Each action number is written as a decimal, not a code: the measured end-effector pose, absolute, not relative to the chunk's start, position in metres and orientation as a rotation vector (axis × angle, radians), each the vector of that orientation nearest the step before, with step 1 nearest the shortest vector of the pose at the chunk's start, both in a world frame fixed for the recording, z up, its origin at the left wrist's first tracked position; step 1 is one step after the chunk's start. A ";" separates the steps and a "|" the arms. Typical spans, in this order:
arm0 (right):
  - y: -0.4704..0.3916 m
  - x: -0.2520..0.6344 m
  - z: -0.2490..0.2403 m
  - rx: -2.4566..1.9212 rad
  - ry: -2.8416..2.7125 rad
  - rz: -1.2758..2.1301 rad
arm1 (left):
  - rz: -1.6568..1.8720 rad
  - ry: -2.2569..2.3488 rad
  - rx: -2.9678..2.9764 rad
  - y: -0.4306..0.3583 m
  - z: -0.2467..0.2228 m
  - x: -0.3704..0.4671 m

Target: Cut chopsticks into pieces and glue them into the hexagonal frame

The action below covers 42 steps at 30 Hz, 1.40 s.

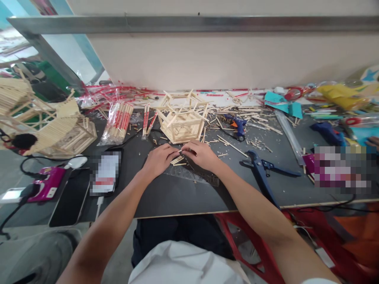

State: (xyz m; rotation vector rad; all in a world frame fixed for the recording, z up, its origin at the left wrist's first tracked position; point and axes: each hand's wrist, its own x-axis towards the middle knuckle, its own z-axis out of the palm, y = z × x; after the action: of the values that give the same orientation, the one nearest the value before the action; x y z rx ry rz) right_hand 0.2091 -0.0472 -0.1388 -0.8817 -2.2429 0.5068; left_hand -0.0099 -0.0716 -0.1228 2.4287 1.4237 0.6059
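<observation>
My left hand (161, 157) and my right hand (201, 155) meet over the dark tabletop. Their fingertips are pinched together on a small pale piece (179, 152), too small to tell what it is. Short cut wooden sticks (178, 161) lie just below the fingers, beside a clear plastic wrapper (191, 176). Right behind my hands stands a many-sided frame of wooden sticks (186, 128), with its base made of stick rows. To the right of my right hand rests a blue hand cutter (259, 171) with its jaws apart.
A blue glue gun (239, 125) lies among scattered stick offcuts. Packed chopsticks (117, 123) are at the back left, near a larger stick model (62, 130). Two phones, one lit (105, 173) and one dark (70, 197), lie left by a pink power strip (49, 183). Another person's hand (372, 142) shows far right.
</observation>
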 end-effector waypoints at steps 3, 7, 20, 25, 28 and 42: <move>-0.047 0.209 -0.138 -0.882 -2.233 0.500 | 0.613 1.413 2.450 -0.072 -0.124 -0.010; -0.048 0.208 -0.137 -0.914 -2.251 0.502 | 0.644 1.417 2.450 -0.072 -0.124 -0.010; -0.045 0.212 -0.140 -0.975 -2.175 0.581 | 0.676 1.405 2.351 -0.068 -0.124 -0.011; -0.044 0.211 -0.141 -0.983 -2.180 0.584 | 0.689 1.403 2.353 -0.068 -0.126 -0.012; -0.043 0.211 -0.141 -0.984 -2.179 0.583 | 0.689 1.401 2.363 -0.067 -0.126 -0.012; -0.047 0.210 -0.138 -1.005 -2.182 0.594 | 0.662 1.411 2.373 -0.069 -0.123 -0.011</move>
State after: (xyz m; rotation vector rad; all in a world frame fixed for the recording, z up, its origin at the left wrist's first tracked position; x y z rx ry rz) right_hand 0.2103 -0.0468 -0.1379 -1.0050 -2.1819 0.5936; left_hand -0.0107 -0.0695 -0.1226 2.3733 1.4106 0.6625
